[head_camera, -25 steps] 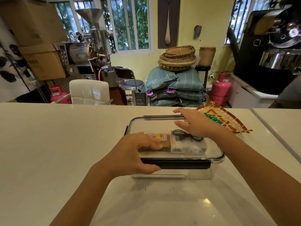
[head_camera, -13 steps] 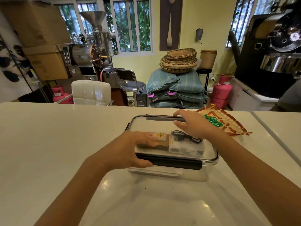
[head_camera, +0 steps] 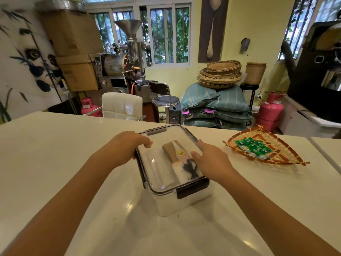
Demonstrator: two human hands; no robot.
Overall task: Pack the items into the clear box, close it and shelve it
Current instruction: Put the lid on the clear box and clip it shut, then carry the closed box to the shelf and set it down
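- Clear box [head_camera: 171, 183] is held at both long sides: left hand [head_camera: 127, 146] is curled over the left edge of the lid, fingertips on top, thumb down the side.
- Right hand [head_camera: 210, 161] is laid on the right edge, fingers nearly straight, thumb on the lid.
- Lid is seen shut; dark latch [head_camera: 192, 188] at near end is down.
- Inside: a brown flat item w/ yellow sticker [head_camera: 173, 152], a white pack w/ black cable [head_camera: 188, 170].
- Box is set at an angle on a white counter [head_camera: 55, 163].
- Woven tray [head_camera: 287, 157] w/ green sachets [head_camera: 251, 145] is set well apart to the right.
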